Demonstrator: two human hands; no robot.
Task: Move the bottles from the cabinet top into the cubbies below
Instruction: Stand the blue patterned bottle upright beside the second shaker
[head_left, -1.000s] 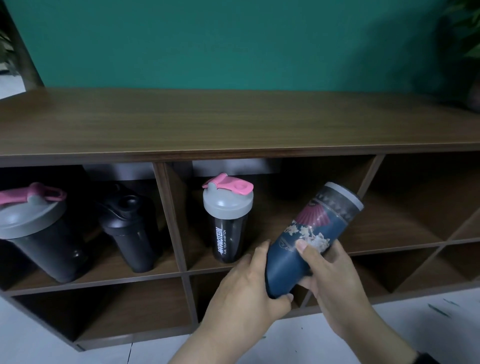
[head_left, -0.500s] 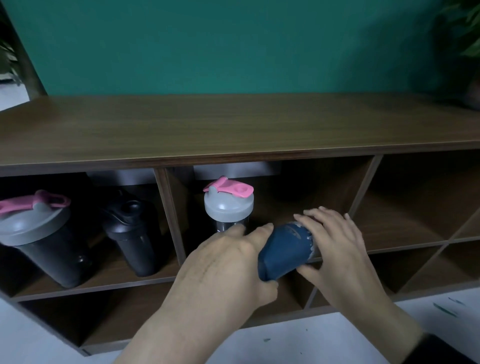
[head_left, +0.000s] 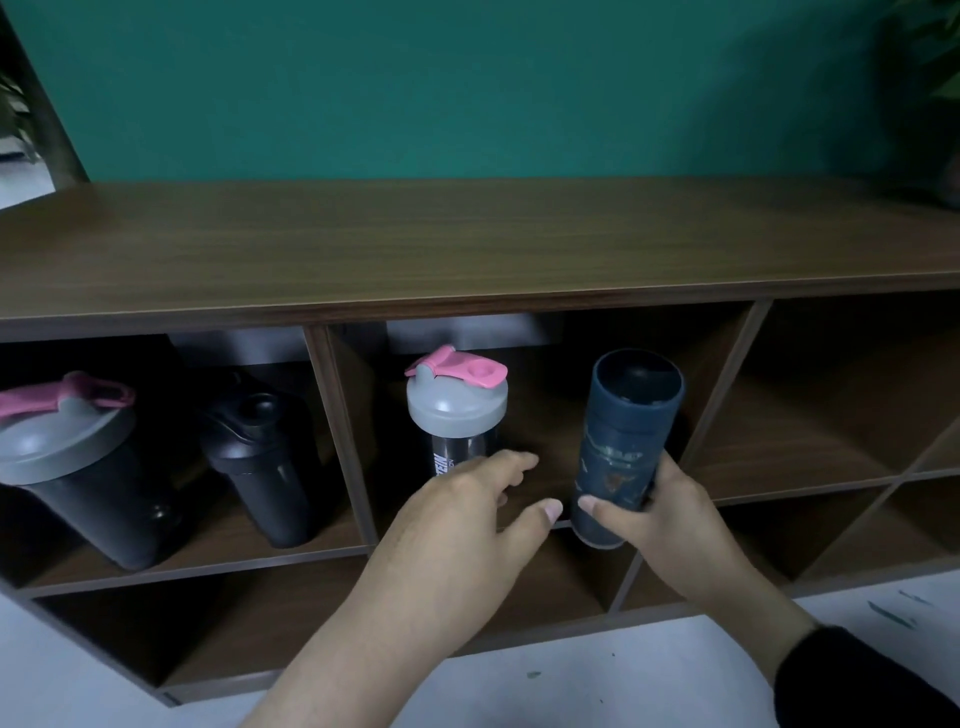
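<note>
**Blue bottle at the middle cubby**

Wooden cabinet (head_left: 467, 249) under a teal wall: my right hand (head_left: 670, 512) wraps the blue bottle (head_left: 621, 452) low on its body, upright, its top tipped slightly towards me, at the middle cubby's mouth. Just left stands a pink-lidded shaker (head_left: 457, 410). My left hand (head_left: 467, 525) hovers between them, fingers loosely spread, holding nothing. Two dark shakers (head_left: 260, 457) fill the left cubby.

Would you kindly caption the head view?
Right hand stands blue bottle beside pink-lidded shaker; left hand open.

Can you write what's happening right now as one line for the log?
right hand: holds blue bottle upright at middle cubby | left hand: open, off bottle | cabinet top: no bottles
</note>
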